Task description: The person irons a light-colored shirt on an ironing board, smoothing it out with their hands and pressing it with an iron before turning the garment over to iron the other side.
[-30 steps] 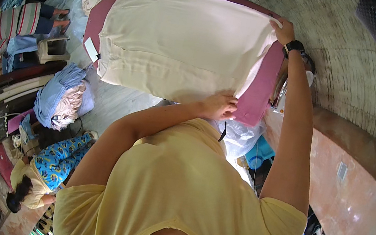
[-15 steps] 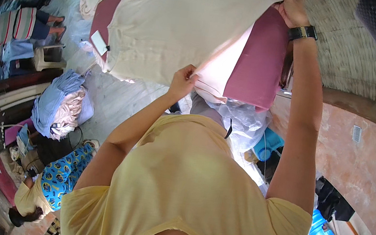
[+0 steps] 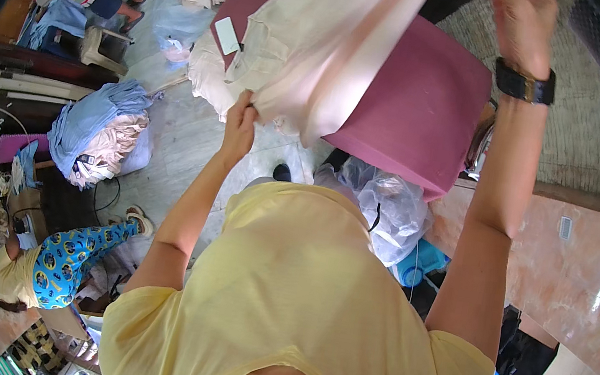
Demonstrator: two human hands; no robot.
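Observation:
A cream shirt [image 3: 291, 39] lies partly across a table covered in plain mauve cloth [image 3: 421, 105], its near part raised and hanging in folds. My left hand [image 3: 240, 128] is closed in a pinch at the shirt's near left edge, with a small dark spot showing at the fingertips. My right hand [image 3: 525, 31], with a dark watch on its wrist, is lifted high at the upper right. Its curled fingers are partly cut off by the top of the picture, where the raised cloth also runs out of sight. A white card-like rectangle [image 3: 226, 35] rests beside the shirt's neckline.
Clear plastic sheeting [image 3: 390, 209] bunches below the table's near edge. To the left is a heap of blue and pale pink clothes [image 3: 103, 131]. A person in patterned blue trousers [image 3: 71, 262] bends at the lower left. A plastic stool [image 3: 103, 49] stands farther back.
The shirt, flat with its near hem pinched before, is now lifted and folded leftward, baring more mauve cloth. My left hand has moved left; my right hand has risen and moved right.

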